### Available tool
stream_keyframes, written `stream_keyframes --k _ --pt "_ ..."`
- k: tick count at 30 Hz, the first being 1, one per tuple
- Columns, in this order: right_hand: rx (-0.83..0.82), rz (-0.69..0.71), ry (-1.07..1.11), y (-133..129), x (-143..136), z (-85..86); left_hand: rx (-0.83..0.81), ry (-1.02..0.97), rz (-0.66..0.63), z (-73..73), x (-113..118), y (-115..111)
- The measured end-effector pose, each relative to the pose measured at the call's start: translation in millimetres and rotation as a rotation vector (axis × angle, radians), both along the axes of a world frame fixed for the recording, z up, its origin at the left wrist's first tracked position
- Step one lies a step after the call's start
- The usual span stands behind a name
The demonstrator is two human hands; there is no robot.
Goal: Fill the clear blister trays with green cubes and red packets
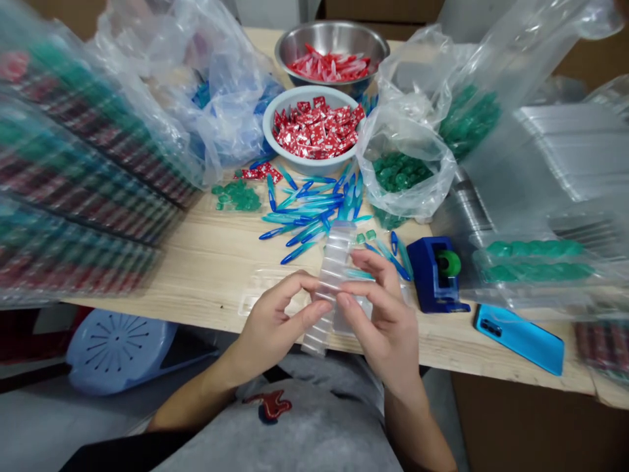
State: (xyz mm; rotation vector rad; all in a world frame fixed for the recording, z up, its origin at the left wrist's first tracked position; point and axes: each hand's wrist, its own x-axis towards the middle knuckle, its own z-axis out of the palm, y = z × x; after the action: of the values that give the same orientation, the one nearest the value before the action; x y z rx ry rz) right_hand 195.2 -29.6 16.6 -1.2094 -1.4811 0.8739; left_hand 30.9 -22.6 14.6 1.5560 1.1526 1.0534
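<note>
Head view; clamping a ribbed clear strip point(335, 261) in the fingertip grip of left hand point(270, 328) and right hand point(390, 328); apparently unfilled, held at six o'clock from loose blue sticks point(312, 219); with filled packs point(73, 216) stacked at ten o'clock.

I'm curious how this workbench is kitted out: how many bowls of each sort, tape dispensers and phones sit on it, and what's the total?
Metal bowl: 1
Light blue bowl: 1
Blue tape dispenser: 1
Blue phone: 1
Total: 4
</note>
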Motion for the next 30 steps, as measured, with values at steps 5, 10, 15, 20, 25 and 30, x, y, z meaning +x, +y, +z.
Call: stream_keyframes --k 5,10,15,20,25,30 --pt "-0.041 0.078 0.068 -2 2 7.5 0.011 -0.044 -0.036 8.1 -2 -6" --pt "-0.015 0.06 0.093 -6 0 9.4 0.046 -0.096 -0.071 10.9 -5 -6" --pt "0.015 -0.023 0.119 -10 -9 7.8 0.083 -0.112 -0.103 12.5 -2 -4" --pt "0.034 -0.275 0.221 -5 -3 0.2 0.045 -0.104 0.081 6.1 -17 -2" --pt "0.074 -0.599 0.443 9 23 -3.8 0.14 0.018 0.328 -12.2 -64 1" --pt "0.119 -0.723 0.552 22 31 -2.7 0.512 0.7 0.304 -36.4 -96 9"
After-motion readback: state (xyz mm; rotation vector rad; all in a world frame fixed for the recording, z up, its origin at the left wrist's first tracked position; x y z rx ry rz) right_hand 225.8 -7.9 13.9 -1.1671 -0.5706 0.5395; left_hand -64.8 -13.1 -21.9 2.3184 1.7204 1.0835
